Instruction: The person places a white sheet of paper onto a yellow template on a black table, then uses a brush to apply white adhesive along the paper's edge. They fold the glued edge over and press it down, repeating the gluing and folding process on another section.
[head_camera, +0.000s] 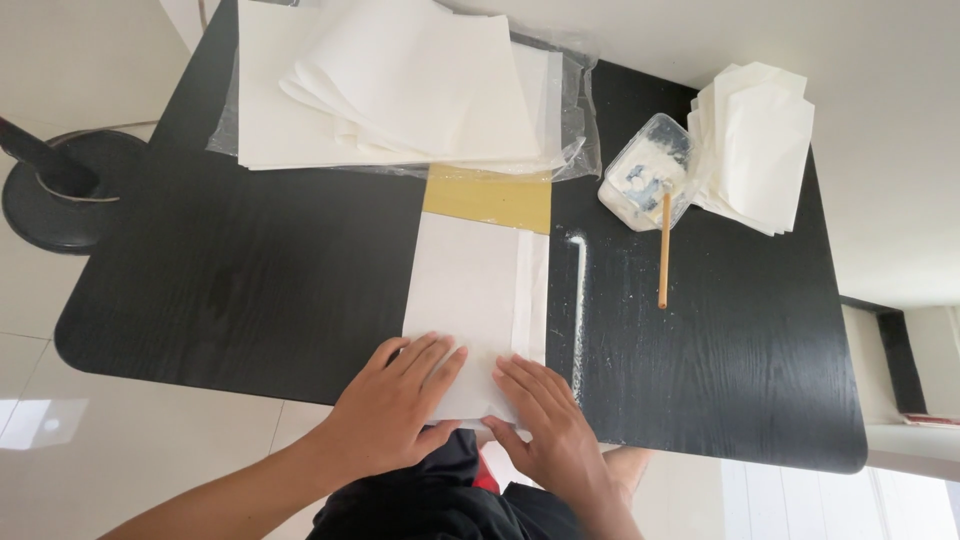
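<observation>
Both hands are laid flat, fingers spread, nothing gripped: left hand (400, 395) and right hand (545, 420) are pressed on the near end of a folded white paper sheet (470, 285), matte and rectangular, set at the front edge of the black wood-grained desk (250, 280). A mustard-yellow board (490, 195) is seen beyond the sheet. Loose white sheets in clear plastic (400, 85) are stacked behind. To the right, a clear paste tub (650, 170), a wooden stick (663, 250) and a folded paper pile (760, 145) are noted.

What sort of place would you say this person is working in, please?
Probably a home room used for paper craft: a black table on pale floor tiles, stacked white paper sheets, and a tub of paste.
</observation>
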